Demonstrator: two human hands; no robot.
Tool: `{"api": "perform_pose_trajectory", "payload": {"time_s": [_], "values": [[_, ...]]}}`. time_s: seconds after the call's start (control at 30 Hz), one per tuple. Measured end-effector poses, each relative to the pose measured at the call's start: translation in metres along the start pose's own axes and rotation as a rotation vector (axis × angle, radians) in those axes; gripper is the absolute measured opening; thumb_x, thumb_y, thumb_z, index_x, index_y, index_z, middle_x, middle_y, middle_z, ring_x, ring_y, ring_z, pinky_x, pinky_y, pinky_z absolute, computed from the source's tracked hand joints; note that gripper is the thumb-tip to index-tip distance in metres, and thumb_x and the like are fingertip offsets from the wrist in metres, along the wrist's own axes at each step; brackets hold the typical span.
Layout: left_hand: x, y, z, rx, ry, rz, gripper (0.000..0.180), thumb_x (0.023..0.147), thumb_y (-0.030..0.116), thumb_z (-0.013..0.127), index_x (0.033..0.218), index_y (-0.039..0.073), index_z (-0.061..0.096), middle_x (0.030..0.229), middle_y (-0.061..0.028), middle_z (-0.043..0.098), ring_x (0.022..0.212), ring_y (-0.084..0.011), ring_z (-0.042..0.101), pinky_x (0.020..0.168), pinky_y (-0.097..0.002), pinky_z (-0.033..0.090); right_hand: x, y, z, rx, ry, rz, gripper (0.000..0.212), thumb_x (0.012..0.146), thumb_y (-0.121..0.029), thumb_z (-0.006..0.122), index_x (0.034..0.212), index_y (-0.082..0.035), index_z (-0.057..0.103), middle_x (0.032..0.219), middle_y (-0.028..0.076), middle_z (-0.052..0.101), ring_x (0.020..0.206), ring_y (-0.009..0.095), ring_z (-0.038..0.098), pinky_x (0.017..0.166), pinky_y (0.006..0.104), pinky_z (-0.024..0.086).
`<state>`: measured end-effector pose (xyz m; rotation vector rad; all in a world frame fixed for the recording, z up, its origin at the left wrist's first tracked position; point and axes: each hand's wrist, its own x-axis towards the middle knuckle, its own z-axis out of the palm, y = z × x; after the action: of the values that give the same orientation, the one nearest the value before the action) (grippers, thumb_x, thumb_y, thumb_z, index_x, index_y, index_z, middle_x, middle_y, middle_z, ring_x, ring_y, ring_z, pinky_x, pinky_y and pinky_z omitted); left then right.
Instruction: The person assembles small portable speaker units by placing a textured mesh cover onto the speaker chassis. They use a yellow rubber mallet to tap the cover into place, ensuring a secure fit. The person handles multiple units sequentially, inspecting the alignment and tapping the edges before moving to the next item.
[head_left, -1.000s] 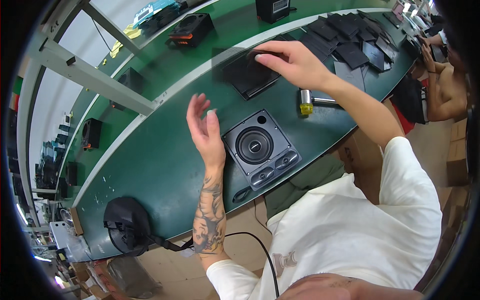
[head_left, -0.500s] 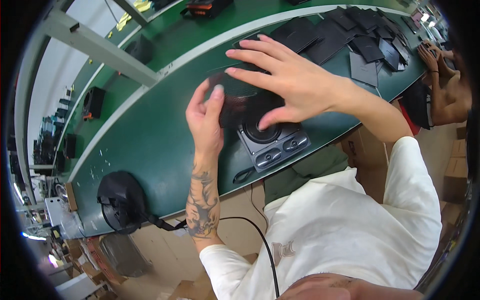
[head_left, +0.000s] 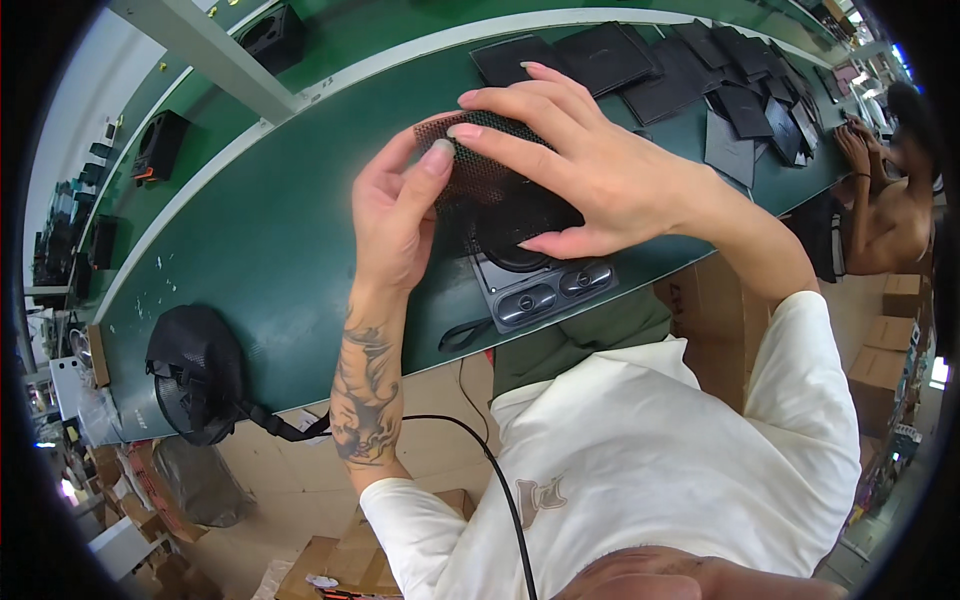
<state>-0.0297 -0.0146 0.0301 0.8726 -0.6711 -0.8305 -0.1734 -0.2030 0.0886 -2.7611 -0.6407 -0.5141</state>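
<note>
Between my hands is a black perforated speaker grille (head_left: pixel 478 182), tilted so that light shows through its mesh. My left hand (head_left: pixel 396 218) pinches its left edge, thumb on the near face. My right hand (head_left: pixel 612 178) curves over its right side, with spread fingertips on the upper part and the thumb at the lower edge. Beneath it, by the table's front edge, lies a grey speaker box (head_left: pixel 556 297) with two small oval drivers showing. A larger round cone is mostly hidden by the grille and my right thumb. A black strap loop (head_left: pixel 465 334) sticks out at the box's lower left.
Black flat panels (head_left: pixel 690 75) lie piled at the far right of the green table (head_left: pixel 290 230). A black mesh fan-like thing (head_left: pixel 195 375) with a strap sits at the left. Black speaker cabinets (head_left: pixel 160 145) stand beyond the white rail. A co-worker (head_left: pixel 890 200) works at the right.
My head view has shifted, so the scene sits slightly differently. The grille has tilted, showing more of its mesh. Both hands stay on it above the speaker box.
</note>
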Motion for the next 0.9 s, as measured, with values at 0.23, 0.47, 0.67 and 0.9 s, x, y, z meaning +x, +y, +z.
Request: {"api": "perform_pose_trajectory", "payload": {"time_s": [0.23, 0.47, 0.67, 0.9], "values": [[0.000, -0.001, 0.000, -0.013, -0.002, -0.088, 0.043, 0.107, 0.021, 0.057, 0.138, -0.008, 0.053, 0.119, -0.0160, 0.071, 0.103, -0.0235, 0.073, 0.091, -0.0384, 0.061, -0.005, 0.013, 0.012, 0.139, 0.019, -0.008, 0.096, 0.073, -0.030, 0.086, 0.155, -0.011, 0.040, 0.149, 0.023, 0.041, 0.134, 0.047, 0.040, 0.119, 0.0611, 0.027], [-0.002, -0.002, 0.004, -0.047, -0.010, -0.086, 0.044, 0.108, 0.024, 0.056, 0.140, -0.006, 0.052, 0.120, -0.0128, 0.070, 0.102, -0.0216, 0.072, 0.090, -0.0375, 0.061, -0.003, 0.016, 0.003, 0.167, -0.004, -0.034, 0.089, 0.072, -0.028, 0.086, 0.150, -0.009, 0.047, 0.150, 0.024, 0.041, 0.135, 0.047, 0.041, 0.119, 0.0611, 0.026], [0.000, -0.008, -0.003, 0.146, 0.252, -0.003, 0.039, 0.110, 0.033, 0.052, 0.120, -0.002, 0.064, 0.094, -0.0078, 0.072, 0.074, -0.0111, 0.065, 0.066, -0.0240, 0.051, 0.000, 0.011, -0.010, 0.076, -0.102, -0.016, 0.086, 0.071, -0.027, 0.085, 0.148, -0.009, 0.052, 0.155, 0.025, 0.040, 0.136, 0.046, 0.042, 0.120, 0.0579, 0.028], [0.000, 0.011, -0.019, 0.517, 0.126, -0.265, 0.054, 0.105, 0.045, 0.056, 0.065, 0.008, 0.055, 0.056, -0.0061, 0.059, 0.043, -0.0117, 0.051, 0.041, -0.0246, 0.037, -0.010, -0.002, -0.029, 0.126, -0.362, 0.023, 0.088, 0.067, -0.025, 0.085, 0.148, -0.006, 0.054, 0.159, 0.027, 0.037, 0.140, 0.048, 0.042, 0.118, 0.0592, 0.031]]}}
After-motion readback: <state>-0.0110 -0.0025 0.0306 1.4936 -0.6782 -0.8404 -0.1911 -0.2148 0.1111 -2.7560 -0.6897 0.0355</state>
